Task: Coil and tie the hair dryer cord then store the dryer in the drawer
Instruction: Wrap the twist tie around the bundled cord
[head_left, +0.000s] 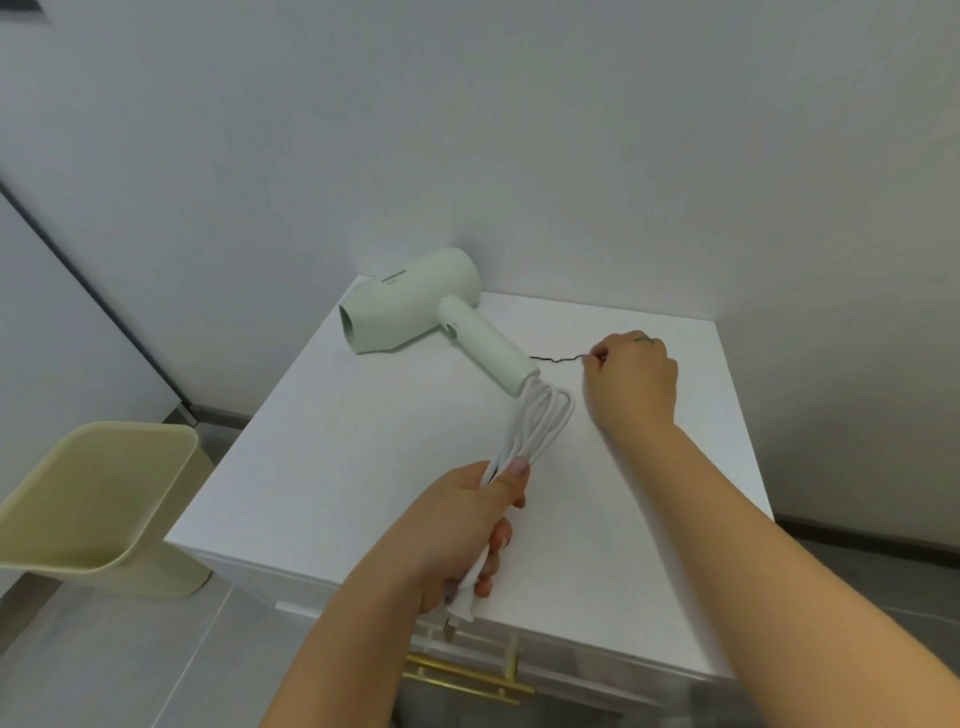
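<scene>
A pale green hair dryer (415, 304) lies on its side at the back of the white cabinet top (363, 457), nozzle to the left, handle pointing toward me. Its white cord (540, 415) is gathered into several loops at the handle's end. My left hand (467, 525) grips that bundle, and the plug (457, 613) sticks out below my fist over the front edge. To the right of the handle, my right hand (631, 379) pinches one end of a thin black twist tie (556, 358) that lies on the top.
A gold drawer handle (467, 675) shows on the cabinet front below the top. A beige bin (98, 504) stands on the floor at the left. White walls close in behind the cabinet; grey floor lies left and right.
</scene>
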